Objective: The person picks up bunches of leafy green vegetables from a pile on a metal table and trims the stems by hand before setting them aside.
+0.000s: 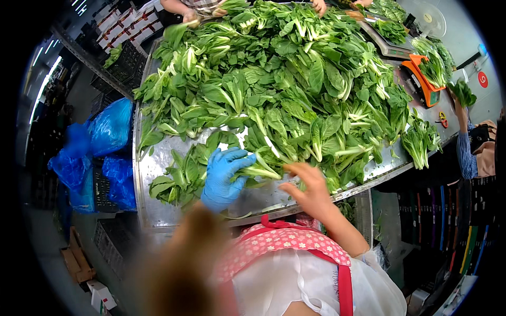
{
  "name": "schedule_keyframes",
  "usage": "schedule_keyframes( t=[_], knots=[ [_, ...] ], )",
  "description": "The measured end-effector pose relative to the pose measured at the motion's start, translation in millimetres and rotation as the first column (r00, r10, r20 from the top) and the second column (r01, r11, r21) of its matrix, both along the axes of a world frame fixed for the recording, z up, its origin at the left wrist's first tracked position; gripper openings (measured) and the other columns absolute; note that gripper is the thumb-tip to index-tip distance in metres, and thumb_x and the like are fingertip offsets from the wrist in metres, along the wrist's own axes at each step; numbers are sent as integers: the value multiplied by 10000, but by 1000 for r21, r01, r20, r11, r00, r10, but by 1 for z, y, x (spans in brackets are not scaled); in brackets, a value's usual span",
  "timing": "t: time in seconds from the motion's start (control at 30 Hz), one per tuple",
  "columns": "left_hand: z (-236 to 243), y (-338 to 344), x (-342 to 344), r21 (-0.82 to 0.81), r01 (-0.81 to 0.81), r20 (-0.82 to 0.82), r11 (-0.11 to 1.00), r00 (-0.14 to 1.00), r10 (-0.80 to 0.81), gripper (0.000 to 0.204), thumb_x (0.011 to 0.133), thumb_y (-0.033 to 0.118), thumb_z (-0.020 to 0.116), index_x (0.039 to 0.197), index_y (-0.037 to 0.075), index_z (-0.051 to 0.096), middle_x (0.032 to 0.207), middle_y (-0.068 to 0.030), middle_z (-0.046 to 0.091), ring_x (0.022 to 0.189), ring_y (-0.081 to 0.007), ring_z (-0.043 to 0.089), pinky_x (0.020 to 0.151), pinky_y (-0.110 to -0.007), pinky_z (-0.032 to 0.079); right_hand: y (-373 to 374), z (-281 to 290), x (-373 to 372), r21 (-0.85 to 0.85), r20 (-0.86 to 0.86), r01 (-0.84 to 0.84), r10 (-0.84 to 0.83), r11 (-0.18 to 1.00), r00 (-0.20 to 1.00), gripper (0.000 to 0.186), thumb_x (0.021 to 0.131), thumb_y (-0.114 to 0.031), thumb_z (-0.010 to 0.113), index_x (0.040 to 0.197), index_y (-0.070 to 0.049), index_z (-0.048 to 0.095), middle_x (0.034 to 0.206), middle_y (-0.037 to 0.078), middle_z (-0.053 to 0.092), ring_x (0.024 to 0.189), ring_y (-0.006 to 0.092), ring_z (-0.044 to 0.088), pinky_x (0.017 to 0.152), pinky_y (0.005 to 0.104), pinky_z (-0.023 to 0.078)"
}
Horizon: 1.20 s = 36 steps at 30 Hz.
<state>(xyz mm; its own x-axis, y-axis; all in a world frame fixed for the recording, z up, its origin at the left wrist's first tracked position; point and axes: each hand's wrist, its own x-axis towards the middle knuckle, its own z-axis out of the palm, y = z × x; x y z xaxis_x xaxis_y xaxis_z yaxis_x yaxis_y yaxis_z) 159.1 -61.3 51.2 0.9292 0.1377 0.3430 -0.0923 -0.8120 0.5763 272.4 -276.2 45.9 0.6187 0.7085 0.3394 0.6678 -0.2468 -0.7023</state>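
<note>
My left hand (224, 176), in a blue glove, has its fingers wrapped around a leafy green with pale stalks (263, 170), just above the near edge of the steel table (161, 213). My bare right hand (308, 187) is beside the stalk ends, fingers apart and slightly curved, holding nothing that I can see. Loose greens lie around the gloved hand, and a large heap of the same greens (284, 63) covers most of the table beyond both hands.
Blue bags (110, 126) sit on black crates (113, 242) left of the table. At right are an orange scale (434, 98), scissors (443, 120) and a co-worker's arm (461, 121) holding greens. Another person's hand (188, 15) works at the far edge.
</note>
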Motion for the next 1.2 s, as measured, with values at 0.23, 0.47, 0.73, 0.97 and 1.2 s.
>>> schedule_keyframes(
  t=[0.23, 0.47, 0.73, 0.97, 1.2],
  knots=[
    [21, -15, 4, -191, -362, 122, 912, 914, 388, 560, 707, 11, 644, 1241, 36, 481, 1172, -84, 558, 1124, -238, 488, 1012, -369, 342, 26, -54, 5, 171, -912, 242, 61, 955, 405, 189, 881, -152, 603, 990, 2, 613, 827, 66, 631, 664, 125, 594, 547, 222, 436],
    [-13, -46, -29, -630, -325, -143, 705, 941, 306, 273, 799, 27, 633, 1063, 4, 568, 1062, -88, 599, 913, -134, 568, 841, -258, 454, 33, -59, -2, 243, -970, 311, 219, 919, 109, 195, 849, -100, 631, 999, -1, 555, 811, 74, 632, 700, 146, 604, 611, 245, 478],
    [-63, -75, -4, -905, -336, -280, 261, 932, 230, 240, 807, 86, 674, 1018, -3, 602, 912, -41, 620, 782, -92, 560, 716, -232, 468, 23, -72, -19, 248, -602, 30, 130, 968, 788, 185, 755, -9, 668, 891, -15, 542, 936, 74, 545, 776, 162, 566, 667, 249, 462],
    [-68, -81, -6, -920, -331, -284, 212, 932, 224, 203, 848, 93, 620, 1027, 0, 597, 904, -31, 637, 757, -82, 565, 676, -221, 462, 21, -65, -16, 256, -405, -21, 127, 967, 905, 193, 739, -7, 674, 860, -41, 528, 929, 97, 532, 844, 222, 536, 724, 303, 448],
    [-52, -83, -4, -934, -321, -279, 156, 929, 242, 234, 899, 129, 558, 1097, 6, 574, 986, -58, 638, 856, -101, 574, 736, -223, 460, 23, -81, -17, 263, -238, 20, 45, 964, 970, 168, 753, -30, 677, 863, -29, 550, 894, 100, 550, 867, 253, 525, 794, 327, 414]
  ],
)
